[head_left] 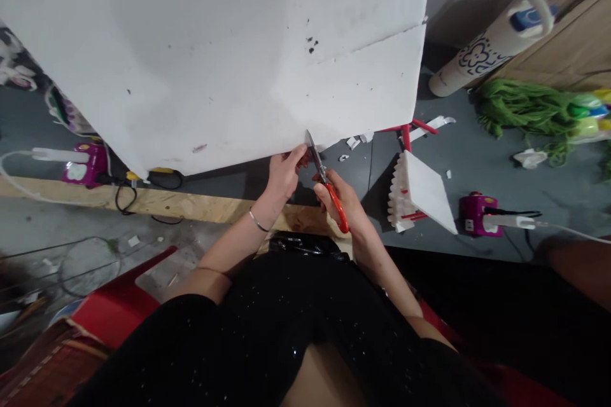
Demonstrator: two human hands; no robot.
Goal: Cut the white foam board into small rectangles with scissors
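Grey floor (477, 152) littered with white scraps lies beyond my fingers. My left hand (282, 173) pinches the lower edge of the big white foam sheet (229, 51); just right, my right hand (344, 200) grips the red-handled scissors (324, 181), blades barely entering the edge, so cutting has hardly begun.

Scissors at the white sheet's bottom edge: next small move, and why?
Probably close the blades and start the cut upward. The red-handled scissors in the right hand have their tips just at the edge of the white sheet, and the left hand pinches that edge right beside them, steadying it.
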